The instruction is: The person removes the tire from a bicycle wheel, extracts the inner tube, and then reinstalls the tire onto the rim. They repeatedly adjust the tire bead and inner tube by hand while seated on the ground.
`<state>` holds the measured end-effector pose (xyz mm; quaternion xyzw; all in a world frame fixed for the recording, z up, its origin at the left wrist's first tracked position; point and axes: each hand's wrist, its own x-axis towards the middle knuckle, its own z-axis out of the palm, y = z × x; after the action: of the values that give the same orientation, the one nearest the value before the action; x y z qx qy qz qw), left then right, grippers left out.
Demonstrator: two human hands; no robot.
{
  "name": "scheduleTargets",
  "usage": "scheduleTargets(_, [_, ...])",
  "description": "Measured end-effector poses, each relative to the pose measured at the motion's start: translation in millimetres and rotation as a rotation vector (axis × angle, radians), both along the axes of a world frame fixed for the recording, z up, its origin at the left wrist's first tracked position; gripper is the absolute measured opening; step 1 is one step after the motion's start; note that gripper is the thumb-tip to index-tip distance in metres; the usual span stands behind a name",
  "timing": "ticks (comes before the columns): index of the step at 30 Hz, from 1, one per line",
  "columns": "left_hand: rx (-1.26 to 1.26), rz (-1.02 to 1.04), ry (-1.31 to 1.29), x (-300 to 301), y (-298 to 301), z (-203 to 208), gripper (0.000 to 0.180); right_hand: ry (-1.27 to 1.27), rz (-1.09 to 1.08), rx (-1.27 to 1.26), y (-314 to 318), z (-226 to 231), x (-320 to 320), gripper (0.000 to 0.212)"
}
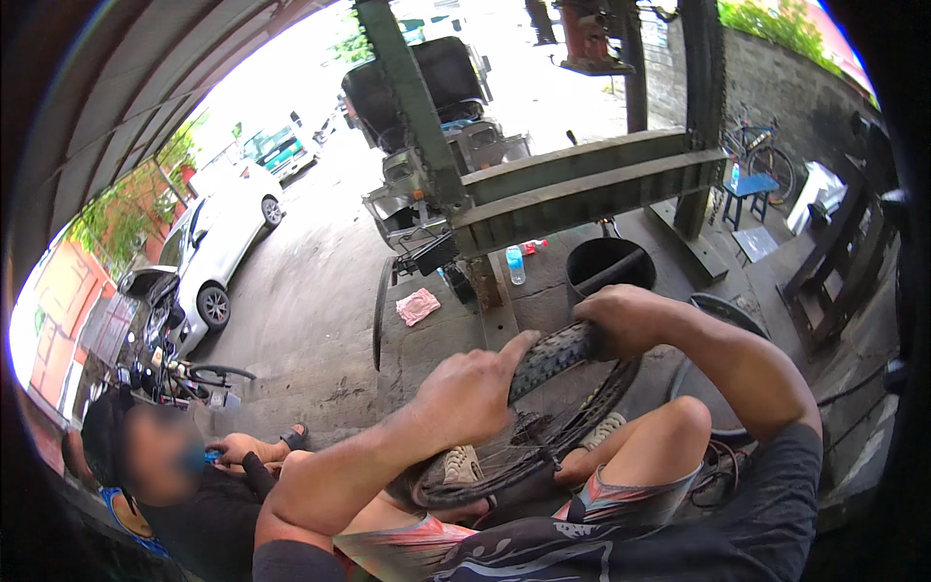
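Note:
A bicycle wheel (493,487) with spokes and a black knobby tyre (555,361) is tilted between my bent legs, its far edge raised. My left hand (469,390) closes round the left part of that far edge, its index finger stretched along the tyre. Farther right, my right hand (623,318) grips the same tyre from above, fingers curled over it and partly hidden. A stretch of tread shows between the two hands. My left forearm covers part of the wheel's left side.
A black bucket (593,264) stands just beyond my right hand, near a green metal frame (582,194). A water bottle (515,266) and pink cloth (418,307) are on the ground. Another person (184,485) sits close at my left. A blue stool (752,186) stands far right.

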<state>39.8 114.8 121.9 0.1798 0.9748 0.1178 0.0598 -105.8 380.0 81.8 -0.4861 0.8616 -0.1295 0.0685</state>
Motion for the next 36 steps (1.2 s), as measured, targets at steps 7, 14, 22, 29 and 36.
scheduleTargets(7, [0.044, -0.005, 0.142, -30.2, -26.2, -33.4, 0.085, -0.127, -0.096, -0.075, 1.9, -16.2, 6.4, 0.016])
scheduleTargets(14, [0.144, 0.181, 0.098, -21.7, -90.5, -90.5, 0.060, 0.059, -0.151, -0.361, -2.4, -101.8, -3.8, 0.062])
scheduleTargets(22, [0.193, 0.191, 0.113, -10.6, -97.0, -104.6, 0.064, -0.225, -0.323, -0.322, 31.5, -140.5, -18.0, 0.035])
scheduleTargets(29, [0.184, 0.068, 0.242, -2.9, -74.1, -70.0, 0.096, -0.105, -0.249, -0.220, 7.3, -101.0, -4.7, 0.031])
scheduleTargets(36, [-0.181, 0.248, -0.049, -12.7, -24.4, -14.9, 0.090, 0.039, -0.094, -0.193, -91.9, -34.7, 54.8, 0.043])
